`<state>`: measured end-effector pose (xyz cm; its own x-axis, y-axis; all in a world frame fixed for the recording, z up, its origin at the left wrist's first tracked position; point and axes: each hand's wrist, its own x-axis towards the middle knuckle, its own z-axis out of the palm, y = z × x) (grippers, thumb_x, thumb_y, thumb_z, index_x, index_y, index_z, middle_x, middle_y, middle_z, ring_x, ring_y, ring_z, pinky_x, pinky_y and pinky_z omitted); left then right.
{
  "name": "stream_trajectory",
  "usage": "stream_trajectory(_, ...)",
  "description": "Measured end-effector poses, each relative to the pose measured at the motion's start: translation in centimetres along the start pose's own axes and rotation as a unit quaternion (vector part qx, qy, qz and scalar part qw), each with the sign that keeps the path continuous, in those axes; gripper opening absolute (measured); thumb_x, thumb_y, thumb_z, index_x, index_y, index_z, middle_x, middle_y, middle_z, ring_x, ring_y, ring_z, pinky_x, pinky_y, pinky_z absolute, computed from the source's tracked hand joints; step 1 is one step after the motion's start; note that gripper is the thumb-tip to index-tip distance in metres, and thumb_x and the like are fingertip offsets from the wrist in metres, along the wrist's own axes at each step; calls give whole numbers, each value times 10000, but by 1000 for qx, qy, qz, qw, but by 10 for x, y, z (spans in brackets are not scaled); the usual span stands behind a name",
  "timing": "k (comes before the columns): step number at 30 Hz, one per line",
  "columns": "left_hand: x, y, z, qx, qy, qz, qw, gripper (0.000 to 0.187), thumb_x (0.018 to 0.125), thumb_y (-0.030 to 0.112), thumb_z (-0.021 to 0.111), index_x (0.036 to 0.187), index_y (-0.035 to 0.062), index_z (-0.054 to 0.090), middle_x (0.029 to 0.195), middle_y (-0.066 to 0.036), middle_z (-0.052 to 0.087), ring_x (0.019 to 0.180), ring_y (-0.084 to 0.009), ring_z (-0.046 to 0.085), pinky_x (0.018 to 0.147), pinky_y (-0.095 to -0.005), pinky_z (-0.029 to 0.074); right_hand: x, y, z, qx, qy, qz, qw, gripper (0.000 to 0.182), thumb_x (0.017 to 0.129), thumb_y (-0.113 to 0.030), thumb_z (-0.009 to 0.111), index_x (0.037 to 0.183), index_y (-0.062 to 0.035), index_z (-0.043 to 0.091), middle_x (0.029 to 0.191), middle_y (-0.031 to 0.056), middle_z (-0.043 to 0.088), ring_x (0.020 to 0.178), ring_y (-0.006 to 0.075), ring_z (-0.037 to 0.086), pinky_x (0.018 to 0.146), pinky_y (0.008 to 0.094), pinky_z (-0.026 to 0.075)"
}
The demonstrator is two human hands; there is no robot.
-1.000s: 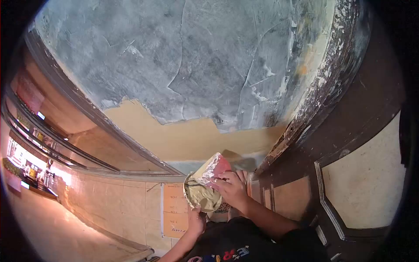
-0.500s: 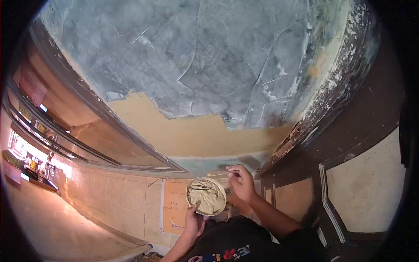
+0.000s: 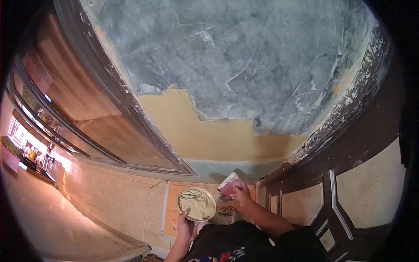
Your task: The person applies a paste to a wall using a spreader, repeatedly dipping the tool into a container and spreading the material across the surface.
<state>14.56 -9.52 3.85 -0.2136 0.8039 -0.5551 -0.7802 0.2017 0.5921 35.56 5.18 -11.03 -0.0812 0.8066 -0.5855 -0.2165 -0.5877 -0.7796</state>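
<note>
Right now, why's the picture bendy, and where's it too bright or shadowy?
Head view: probably a wide lens, as the flecked frame at right bows and corners go black; head view: glare washes out the far-left background; head view: a soft shadow falls on the wall near the pink spreader.

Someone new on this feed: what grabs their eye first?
Probably the blue-grey coating filling the top of the view, its jagged lower edge meeting a yellowish band. Next, low in the middle, the round tub of pale paste in the left hand and the pink tool in the right hand.
</note>
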Motion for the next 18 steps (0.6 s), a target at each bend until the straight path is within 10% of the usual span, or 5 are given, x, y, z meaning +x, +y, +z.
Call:
stream_trajectory(3,0,17,-15,-7,3,15,1000,501,843,323,435,1257,43,388,1252,-124,480,1131,-269,498,942,-399,431,22,15,36,2,-10,-64,998,341,830,-236,628,1065,-39,481,949,121,578,690,211,629,570,324,517)
stream_trajectory(5,-3,30,-19,-8,12,23,1000,503,833,313,435,1251,37,388,1247,-125,483,1127,-272,502,945,-400,430,50,23,63,-258,29,-243,935,259,806,-209,648,941,-17,539,815,148,600,728,261,626,621,372,491)
stream_trajectory(15,14,73,-65,-10,18,23,1000,527,814,333,452,1240,30,390,1226,-140,494,1088,-273,534,866,-394,500,77,-9,116,-340,243,-426,802,138,784,-124,574,820,-1,523,772,217,554,740,399,558,628,426,441)
stream_trajectory(18,26,81,-74,3,15,14,1000,524,826,332,433,1247,24,385,1247,-147,481,1105,-278,522,897,-404,478,60,15,102,-327,229,-355,845,149,788,-129,566,828,2,506,811,225,549,792,407,542,674,450,433)
